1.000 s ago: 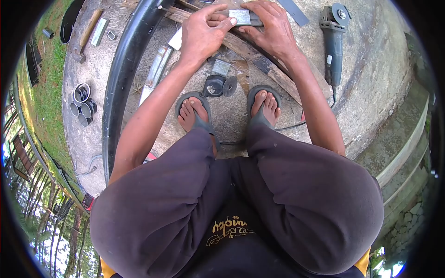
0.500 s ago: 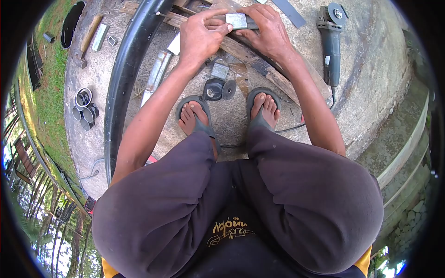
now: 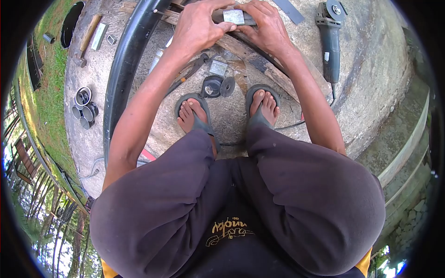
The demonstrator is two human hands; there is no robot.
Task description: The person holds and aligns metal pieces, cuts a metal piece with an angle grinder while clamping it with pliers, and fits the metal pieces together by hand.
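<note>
At the top of the head view, a short silver metal piece [image 3: 233, 17] lies on or around a dark flat bar [image 3: 250, 20]; I cannot tell which. My left hand [image 3: 200, 25] is closed at the left of the silver piece, thumb against its lower edge. Closed from the other side, my right hand [image 3: 268, 24] has its fingers over the bar and its thumb beneath. Under both hands run wooden strips [image 3: 245, 50]. Nearer my feet are another short metal piece [image 3: 218, 68], a black tape measure [image 3: 212, 86] and a dark disc [image 3: 227, 86].
An angle grinder [image 3: 331, 51] with its cord lies right. A long black curved tube [image 3: 132, 60] runs along the left. Beyond it are a hammer [image 3: 85, 39], a metal tube piece [image 3: 99, 36] and several dark ring-shaped pieces [image 3: 83, 96]. Pliers-like tool handles [image 3: 187, 74] lie near my left forearm.
My left hand and forearm have shifted slightly up and left, uncovering the tool handles beside the forearm. The silver piece has moved slightly left and up, still between both hands.
</note>
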